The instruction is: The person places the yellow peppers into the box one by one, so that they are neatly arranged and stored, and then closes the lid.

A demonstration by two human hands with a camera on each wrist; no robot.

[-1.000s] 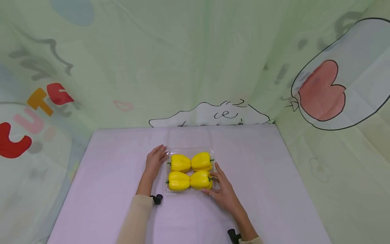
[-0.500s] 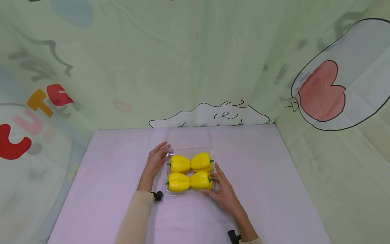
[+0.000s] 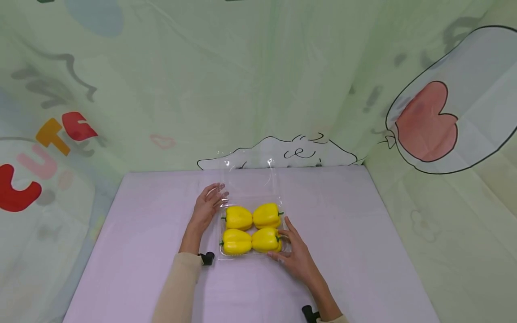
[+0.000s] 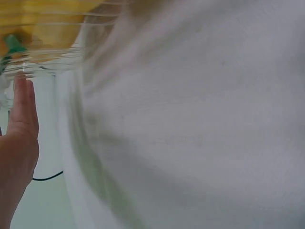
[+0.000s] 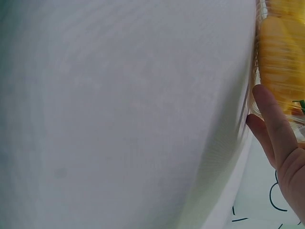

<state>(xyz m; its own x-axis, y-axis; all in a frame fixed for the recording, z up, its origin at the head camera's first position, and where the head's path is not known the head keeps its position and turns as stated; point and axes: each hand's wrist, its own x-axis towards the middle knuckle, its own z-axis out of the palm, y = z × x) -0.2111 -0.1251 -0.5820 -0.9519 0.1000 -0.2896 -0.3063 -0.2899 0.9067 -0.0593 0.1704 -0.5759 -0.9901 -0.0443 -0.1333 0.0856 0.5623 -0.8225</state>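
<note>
A clear plastic clamshell box point(image 3: 251, 256) lies on the table with several yellow bell peppers point(image 3: 237, 241) inside, set in two rows, green stems outward. Its clear lid point(image 3: 250, 179) is hinged at the far side and stands tilted up. My left hand point(image 3: 203, 211) is at the lid's left edge near the hinge, fingers spread and reaching away from me; in the left wrist view its visible fingers look straight. My right hand point(image 3: 296, 255) holds the box's near right corner, thumb at the front and fingers along the right side. Its fingertips point(image 5: 259, 93) touch the box wall in the right wrist view.
A pale lilac cloth covers the table point(image 3: 347, 224). Green printed curtains point(image 3: 194, 89) hang behind it and along both sides. Each wrist carries a small black camera mount point(image 3: 208, 258).
The lid has risen from lying back on the table to a tilted stand. My left hand has moved slightly farther from me along the lid's edge. My right hand and the peppers stay put.
</note>
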